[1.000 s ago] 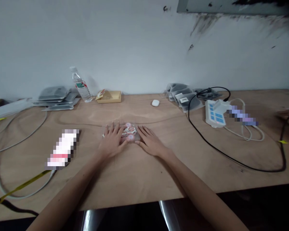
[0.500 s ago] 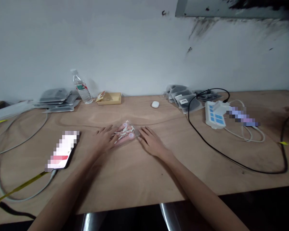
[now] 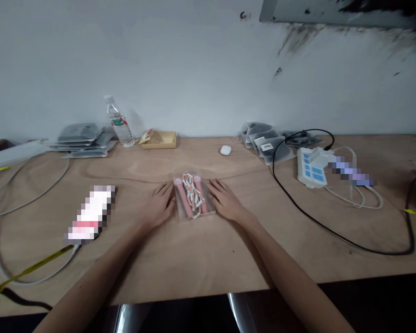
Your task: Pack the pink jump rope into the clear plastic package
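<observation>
A clear plastic packet (image 3: 192, 196) with two pink sticks and several small white pieces lies flat on the wooden table (image 3: 201, 249), lengthwise away from me. My left hand (image 3: 160, 206) rests flat on the table at the packet's left edge, fingers stretched out. My right hand (image 3: 226, 201) lies flat at the packet's right edge, fingers apart. Both hands touch or nearly touch the packet's sides; neither grips it.
A phone (image 3: 92, 213) lies to the left with a grey cable (image 3: 31, 199). At the back stand a water bottle (image 3: 117, 121), a small wooden tray (image 3: 159, 139), grey pouches (image 3: 81, 138), more pouches (image 3: 265, 141) and a white earbud case (image 3: 225, 150). A power strip (image 3: 310, 169) and black cord (image 3: 333, 226) lie right.
The packet was under my fingers and lying crosswise; now it lies turned lengthwise and fully uncovered. Both hands have slid apart to its sides.
</observation>
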Demonstrator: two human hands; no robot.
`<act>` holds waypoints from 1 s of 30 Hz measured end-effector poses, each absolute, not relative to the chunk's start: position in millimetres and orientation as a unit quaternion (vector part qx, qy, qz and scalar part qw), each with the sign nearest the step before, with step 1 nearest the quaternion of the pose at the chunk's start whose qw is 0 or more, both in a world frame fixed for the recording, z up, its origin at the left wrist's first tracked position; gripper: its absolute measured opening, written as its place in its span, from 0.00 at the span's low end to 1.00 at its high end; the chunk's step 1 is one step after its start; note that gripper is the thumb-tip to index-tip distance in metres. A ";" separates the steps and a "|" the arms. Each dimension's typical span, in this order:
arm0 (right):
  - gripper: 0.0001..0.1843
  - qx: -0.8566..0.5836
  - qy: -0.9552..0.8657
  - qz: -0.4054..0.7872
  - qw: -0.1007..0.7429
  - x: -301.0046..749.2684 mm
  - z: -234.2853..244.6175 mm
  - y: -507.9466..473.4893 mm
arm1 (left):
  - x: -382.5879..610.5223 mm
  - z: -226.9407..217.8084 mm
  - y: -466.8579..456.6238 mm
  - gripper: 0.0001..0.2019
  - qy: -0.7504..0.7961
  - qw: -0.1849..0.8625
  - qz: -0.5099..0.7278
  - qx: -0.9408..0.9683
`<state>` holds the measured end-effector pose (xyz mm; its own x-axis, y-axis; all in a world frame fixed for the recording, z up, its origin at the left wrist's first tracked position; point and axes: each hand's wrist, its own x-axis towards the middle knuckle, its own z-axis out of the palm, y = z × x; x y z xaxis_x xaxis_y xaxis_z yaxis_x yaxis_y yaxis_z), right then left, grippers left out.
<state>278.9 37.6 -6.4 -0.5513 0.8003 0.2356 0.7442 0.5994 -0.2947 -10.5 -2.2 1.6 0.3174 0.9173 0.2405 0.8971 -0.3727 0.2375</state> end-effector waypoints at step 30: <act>0.29 -0.481 -0.873 -0.009 0.083 274.3 -7.0 35.8 | -17.3 -17.6 9.0 0.29 0.536 -0.008 0.113 0.837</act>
